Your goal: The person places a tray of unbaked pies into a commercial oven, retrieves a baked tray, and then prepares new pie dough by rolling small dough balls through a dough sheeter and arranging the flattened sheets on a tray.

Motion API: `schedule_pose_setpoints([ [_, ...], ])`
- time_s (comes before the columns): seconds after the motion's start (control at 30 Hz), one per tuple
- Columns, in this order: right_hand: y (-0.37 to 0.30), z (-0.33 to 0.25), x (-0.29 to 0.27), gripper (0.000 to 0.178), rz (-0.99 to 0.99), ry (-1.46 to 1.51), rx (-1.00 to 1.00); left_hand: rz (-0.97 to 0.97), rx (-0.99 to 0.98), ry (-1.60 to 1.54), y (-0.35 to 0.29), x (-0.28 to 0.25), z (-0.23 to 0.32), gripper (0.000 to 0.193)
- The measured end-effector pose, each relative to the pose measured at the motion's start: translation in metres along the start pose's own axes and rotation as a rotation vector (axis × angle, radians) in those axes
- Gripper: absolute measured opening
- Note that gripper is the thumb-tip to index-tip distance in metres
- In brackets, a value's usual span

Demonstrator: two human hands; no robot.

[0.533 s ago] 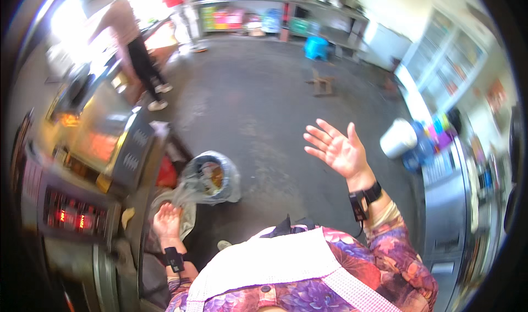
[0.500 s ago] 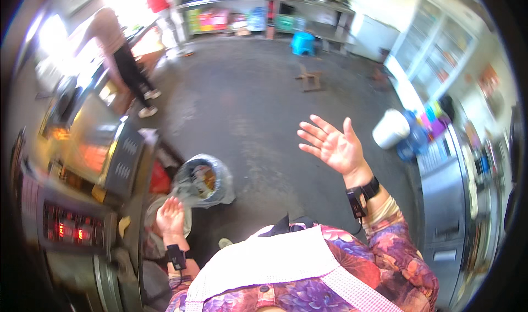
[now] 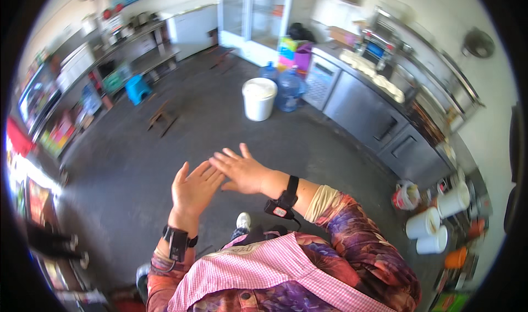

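Observation:
In the middle of the head view my two hands come together in front of my chest, over the floor. My left hand [image 3: 192, 192] is open, its fingers stretched upward and to the right. Across its fingertips lie the fingers of my right hand [image 3: 242, 171], also stretched out and apart. Both hands hold nothing. A black strap with a small box sits on each wrist, the left strap [image 3: 177, 244] and the right strap [image 3: 282, 204]. A pink checked apron [image 3: 250, 271] covers my floral top.
A white bucket [image 3: 259, 100] and large blue water bottles [image 3: 290, 89] stand ahead. Steel counter cabinets [image 3: 363, 105] run along the right, with dough on top. White pails [image 3: 423, 224] stand at right. A low wooden stool [image 3: 161, 118] and a blue stool [image 3: 137, 89] are ahead left.
My view has turned to the right. My hands, apart before, have come together, fingers overlapping. The oven and bagged bin on the left have left the view.

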State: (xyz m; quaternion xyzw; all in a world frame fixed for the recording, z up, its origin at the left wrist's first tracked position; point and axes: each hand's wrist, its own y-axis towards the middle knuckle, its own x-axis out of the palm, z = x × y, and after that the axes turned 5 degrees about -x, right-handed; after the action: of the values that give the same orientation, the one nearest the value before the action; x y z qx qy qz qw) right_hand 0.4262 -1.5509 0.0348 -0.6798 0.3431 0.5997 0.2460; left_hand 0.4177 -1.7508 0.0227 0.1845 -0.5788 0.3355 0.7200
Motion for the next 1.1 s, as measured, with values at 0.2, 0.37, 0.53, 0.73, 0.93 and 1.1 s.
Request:
schedule_pose_setpoints([
  [0.2,-0.095,0.214,0.004,0.046,0.361,0.566,0.79,0.323,0.114,-0.059,0.183,-0.057,0.107,0.042],
  [0.37,-0.233,0.289,0.005,0.037,0.839,0.761,1.315,0.338,-0.162,0.08,0.354,-0.067,0.092,0.026],
  [0.53,-0.325,0.352,-0.017,0.035,1.329,0.901,1.51,0.3,-0.433,0.222,0.531,-0.026,0.007,0.018],
  [0.73,-0.397,0.493,-0.076,0.033,1.54,0.913,1.393,0.298,-0.56,0.302,0.701,0.026,-0.086,0.013],
  [0.93,-0.42,0.646,-0.144,0.03,1.533,1.065,1.259,0.421,-0.51,0.279,0.827,0.058,-0.125,0.011],
  [1.1,-0.423,0.77,-0.18,0.027,1.544,1.126,1.157,0.446,-0.489,0.295,0.951,0.069,-0.137,0.01],
])
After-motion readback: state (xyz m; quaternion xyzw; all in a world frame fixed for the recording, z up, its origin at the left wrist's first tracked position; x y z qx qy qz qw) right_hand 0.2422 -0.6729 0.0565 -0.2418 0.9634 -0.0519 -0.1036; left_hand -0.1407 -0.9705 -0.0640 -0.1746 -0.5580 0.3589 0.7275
